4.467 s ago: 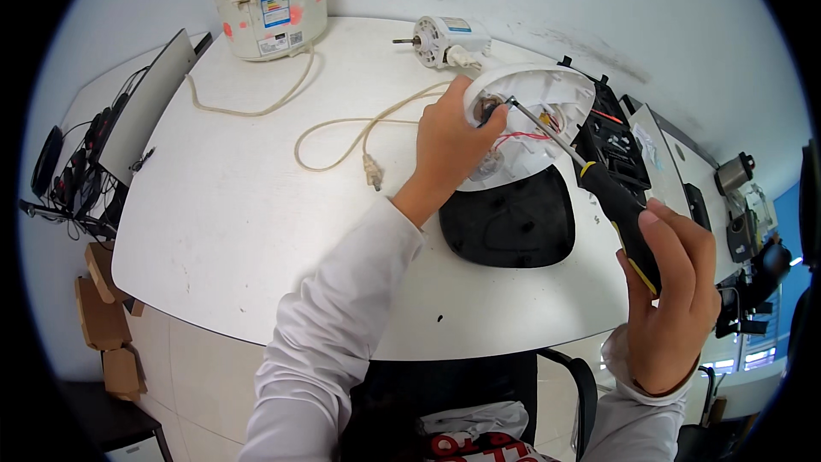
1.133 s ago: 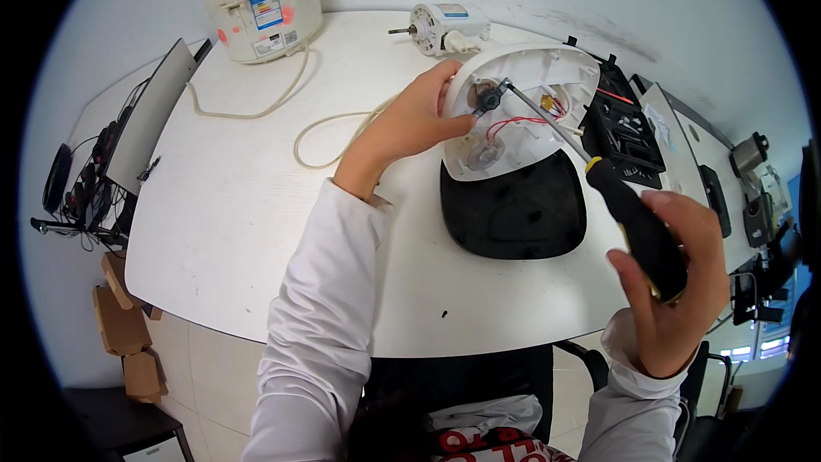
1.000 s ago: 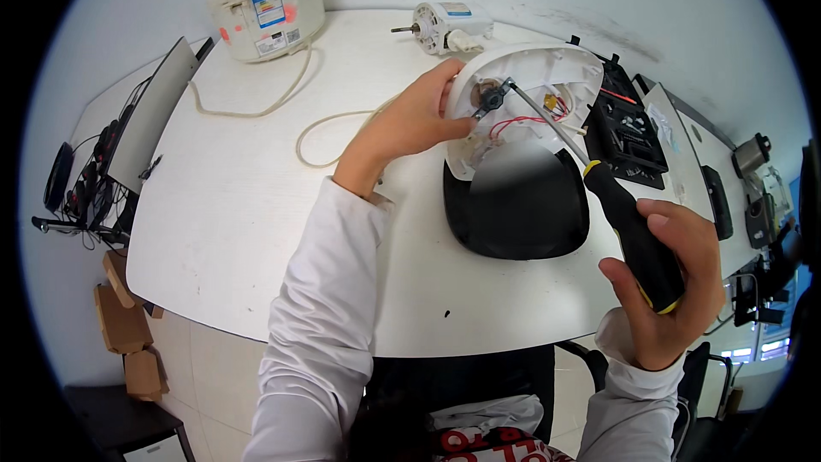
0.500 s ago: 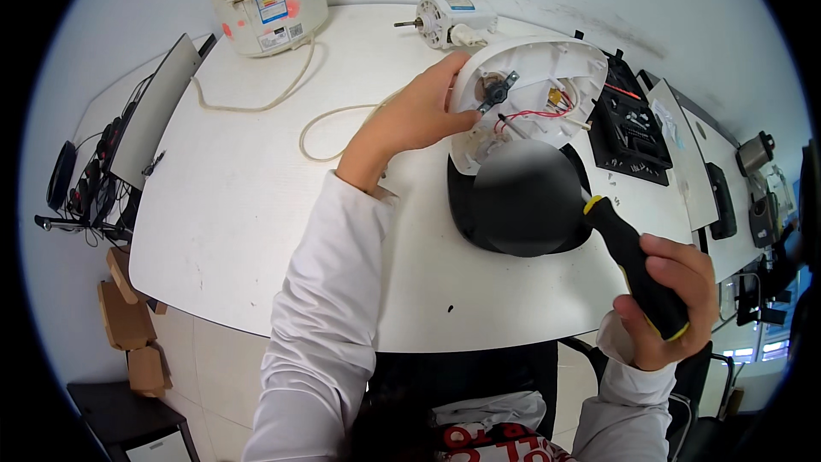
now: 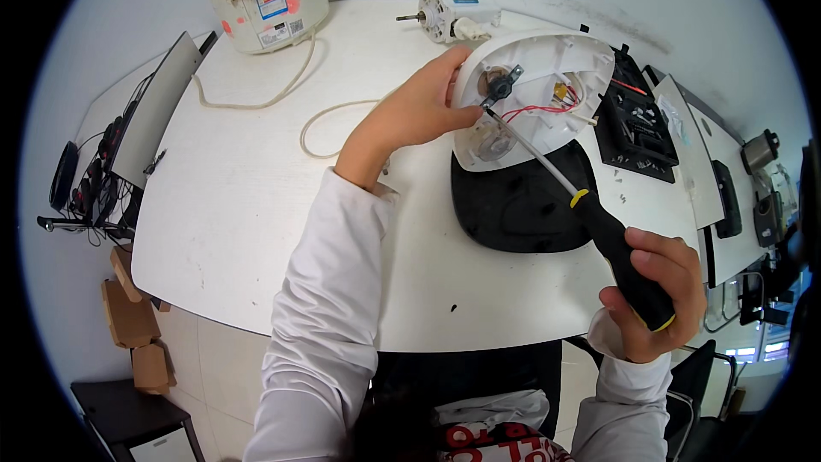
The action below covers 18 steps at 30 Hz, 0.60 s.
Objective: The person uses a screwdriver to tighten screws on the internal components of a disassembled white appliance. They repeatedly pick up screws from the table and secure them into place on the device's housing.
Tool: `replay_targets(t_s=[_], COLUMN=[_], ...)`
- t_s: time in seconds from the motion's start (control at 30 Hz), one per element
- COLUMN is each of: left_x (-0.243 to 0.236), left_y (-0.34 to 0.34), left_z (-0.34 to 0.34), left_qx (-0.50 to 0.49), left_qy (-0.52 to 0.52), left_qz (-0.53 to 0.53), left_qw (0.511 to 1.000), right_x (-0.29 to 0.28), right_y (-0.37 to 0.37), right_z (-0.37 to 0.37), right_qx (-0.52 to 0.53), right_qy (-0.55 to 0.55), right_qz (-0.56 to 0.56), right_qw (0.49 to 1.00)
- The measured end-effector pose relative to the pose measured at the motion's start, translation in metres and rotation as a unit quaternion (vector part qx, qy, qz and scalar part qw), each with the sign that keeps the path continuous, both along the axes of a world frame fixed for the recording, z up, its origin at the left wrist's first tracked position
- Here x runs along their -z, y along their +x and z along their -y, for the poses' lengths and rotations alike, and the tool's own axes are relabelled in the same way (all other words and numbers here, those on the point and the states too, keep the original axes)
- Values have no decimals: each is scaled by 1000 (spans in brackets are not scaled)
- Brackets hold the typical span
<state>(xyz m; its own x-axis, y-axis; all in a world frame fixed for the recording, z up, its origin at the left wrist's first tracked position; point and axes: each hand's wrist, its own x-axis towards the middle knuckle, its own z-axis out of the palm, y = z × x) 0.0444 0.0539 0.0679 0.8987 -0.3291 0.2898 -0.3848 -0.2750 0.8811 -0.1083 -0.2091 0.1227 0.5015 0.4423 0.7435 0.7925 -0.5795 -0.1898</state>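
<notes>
My left hand [image 5: 410,115] grips the left rim of a white plastic housing [image 5: 556,51], its thumb at the lower end of a dark metal bracket [image 5: 500,85]. Inside are red wires [image 5: 534,109], a yellowish part and a clear round piece [image 5: 494,147]. My right hand [image 5: 658,291] is closed around the black-and-yellow handle of a screwdriver [image 5: 616,239], whose shaft slants up-left to the bracket's lower end beside that thumb. A black curved plastic panel [image 5: 522,214] lies on the white table [image 5: 256,248], partly beneath the housing.
At the back sit a cream appliance [image 5: 269,4] with a cord and a white motor [image 5: 445,17]. An open black tool case [image 5: 633,137] stands right, small screws beside it. A monitor [image 5: 158,103] and cables are left; a tan cord [image 5: 321,154] loops mid-table.
The screwdriver tip has moved from the bracket's upper end down-left to its lower end. My right hand has shifted down and slightly left; the housing sits a little higher and further right in view.
</notes>
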Motion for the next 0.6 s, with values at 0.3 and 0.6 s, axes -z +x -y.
replay_targets(t_s=[0.3, 0.6], left_x=[1, 3], left_y=[1, 2], left_z=[1, 1], left_qx=[15, 5], left_qy=[-21, -14], left_qz=[12, 18], left_qw=[1000, 1000], right_x=[2, 2], right_y=[1, -6], right_z=[0, -3], right_qx=[0, 50], right_qy=[2, 13], right_qz=[-1, -26], right_qw=[1000, 998])
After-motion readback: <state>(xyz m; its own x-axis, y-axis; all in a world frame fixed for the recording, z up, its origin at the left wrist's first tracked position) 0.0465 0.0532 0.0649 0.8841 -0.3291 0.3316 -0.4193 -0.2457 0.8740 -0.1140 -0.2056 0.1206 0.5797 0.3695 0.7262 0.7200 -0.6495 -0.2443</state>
